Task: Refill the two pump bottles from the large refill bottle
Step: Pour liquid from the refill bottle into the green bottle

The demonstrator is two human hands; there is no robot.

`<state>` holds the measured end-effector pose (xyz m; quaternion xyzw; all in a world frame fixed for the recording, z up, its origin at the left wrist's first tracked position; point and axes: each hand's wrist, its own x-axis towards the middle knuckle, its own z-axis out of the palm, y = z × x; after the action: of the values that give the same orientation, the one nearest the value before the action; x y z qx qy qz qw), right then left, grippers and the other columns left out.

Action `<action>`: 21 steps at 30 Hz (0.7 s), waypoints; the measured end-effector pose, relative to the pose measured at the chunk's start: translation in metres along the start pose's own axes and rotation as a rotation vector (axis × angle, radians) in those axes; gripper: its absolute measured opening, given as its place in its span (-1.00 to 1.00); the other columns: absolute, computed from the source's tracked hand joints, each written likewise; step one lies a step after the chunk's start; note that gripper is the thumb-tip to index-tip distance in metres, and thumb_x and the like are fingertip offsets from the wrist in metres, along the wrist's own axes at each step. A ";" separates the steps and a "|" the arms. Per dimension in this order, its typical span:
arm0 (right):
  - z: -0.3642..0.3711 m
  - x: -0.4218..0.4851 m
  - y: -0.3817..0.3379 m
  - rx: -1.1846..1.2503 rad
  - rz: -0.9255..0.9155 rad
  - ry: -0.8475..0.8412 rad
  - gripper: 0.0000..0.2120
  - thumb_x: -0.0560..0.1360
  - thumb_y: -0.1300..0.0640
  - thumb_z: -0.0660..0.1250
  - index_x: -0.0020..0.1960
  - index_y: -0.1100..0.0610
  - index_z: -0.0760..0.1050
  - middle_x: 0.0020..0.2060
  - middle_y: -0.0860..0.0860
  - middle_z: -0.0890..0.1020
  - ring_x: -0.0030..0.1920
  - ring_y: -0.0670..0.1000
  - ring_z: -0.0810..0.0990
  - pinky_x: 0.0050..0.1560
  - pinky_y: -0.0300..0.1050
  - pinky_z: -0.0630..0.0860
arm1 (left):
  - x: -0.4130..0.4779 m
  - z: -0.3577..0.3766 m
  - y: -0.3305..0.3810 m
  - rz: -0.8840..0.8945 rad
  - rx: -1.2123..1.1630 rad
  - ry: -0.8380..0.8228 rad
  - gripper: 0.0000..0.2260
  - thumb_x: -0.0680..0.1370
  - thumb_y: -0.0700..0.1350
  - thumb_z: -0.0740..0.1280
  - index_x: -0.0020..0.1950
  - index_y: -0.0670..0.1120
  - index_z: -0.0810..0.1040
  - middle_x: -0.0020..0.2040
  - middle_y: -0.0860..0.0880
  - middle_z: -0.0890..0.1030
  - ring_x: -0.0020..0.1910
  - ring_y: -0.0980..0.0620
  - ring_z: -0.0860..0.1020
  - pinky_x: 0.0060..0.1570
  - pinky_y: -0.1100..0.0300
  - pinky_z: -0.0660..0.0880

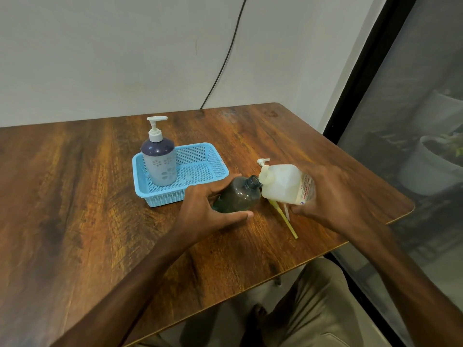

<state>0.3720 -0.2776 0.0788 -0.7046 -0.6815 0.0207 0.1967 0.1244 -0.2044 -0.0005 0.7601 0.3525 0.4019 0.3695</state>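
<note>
Now, on the desk [75, 196], the blue basket [215, 159] holds one pump bottle [159, 161] upright; beside it the right hand [333, 194] grips the tilted refill bottle [283, 184], mouth against the open neck of the dark bottle [238, 194], which the left hand [205, 209] clasps; a loose pump [288, 222] lies underneath

You're looking down on a dark-grained wooden table [75, 196], its far edge against a pale wall [100, 58]. A light-blue mesh basket [215, 159] sits near the table's middle, set at a slant. A black cable [225, 61] runs down the wall and drops behind the table. To your right, a dark frame [363, 78] edges a glass panel [413, 108] — white pots [426, 169] show dimly behind it.
</note>
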 end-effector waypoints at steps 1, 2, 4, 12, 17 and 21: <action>-0.001 0.000 -0.001 0.004 0.007 -0.019 -0.24 0.27 0.10 0.66 0.40 0.17 0.48 0.25 0.17 0.59 0.22 0.18 0.55 0.20 -0.01 0.45 | 0.000 0.001 0.000 0.001 -0.004 0.003 -0.26 0.30 0.21 0.60 0.45 0.11 0.51 0.29 0.29 0.60 0.28 0.42 0.53 0.21 0.41 0.52; -0.001 0.000 -0.001 0.005 -0.002 -0.011 -0.26 0.27 0.11 0.66 0.38 0.18 0.49 0.23 0.18 0.60 0.21 0.20 0.56 0.19 -0.02 0.44 | 0.000 0.002 0.000 0.001 -0.005 0.006 -0.28 0.30 0.18 0.61 0.43 0.14 0.49 0.27 0.33 0.58 0.27 0.44 0.52 0.20 0.43 0.51; -0.002 0.000 -0.002 -0.014 -0.026 0.029 -0.29 0.26 0.08 0.67 0.35 0.19 0.52 0.19 0.17 0.63 0.18 0.20 0.59 0.12 -0.07 0.43 | 0.000 0.004 -0.001 0.001 0.000 0.019 -0.29 0.31 0.14 0.63 0.42 0.17 0.47 0.25 0.34 0.57 0.27 0.43 0.53 0.20 0.43 0.51; -0.009 0.004 -0.005 -0.092 -0.030 -0.027 -0.26 0.32 0.02 0.62 0.43 0.12 0.45 0.29 0.10 0.58 0.27 0.10 0.53 0.17 -0.11 0.41 | 0.002 0.009 -0.011 0.020 0.018 0.055 -0.24 0.34 0.08 0.67 0.50 0.01 0.52 0.37 0.16 0.61 0.35 0.28 0.54 0.27 0.33 0.54; -0.008 0.006 -0.004 -0.095 -0.032 -0.034 -0.24 0.31 0.00 0.63 0.44 0.07 0.43 0.30 0.07 0.58 0.28 0.08 0.52 0.15 -0.16 0.37 | 0.000 0.010 -0.012 0.016 0.006 0.068 -0.23 0.33 0.07 0.68 0.50 0.01 0.51 0.35 0.20 0.60 0.34 0.31 0.54 0.26 0.33 0.55; -0.009 0.007 -0.005 -0.096 -0.050 -0.030 -0.26 0.33 0.02 0.62 0.44 0.08 0.44 0.29 0.08 0.58 0.26 0.08 0.53 0.11 -0.20 0.33 | -0.001 0.012 -0.012 0.017 -0.014 0.083 -0.23 0.33 0.08 0.67 0.50 -0.01 0.52 0.38 0.14 0.61 0.36 0.26 0.54 0.26 0.31 0.55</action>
<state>0.3701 -0.2734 0.0903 -0.6956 -0.7019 -0.0065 0.1531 0.1317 -0.2027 -0.0153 0.7433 0.3582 0.4386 0.3562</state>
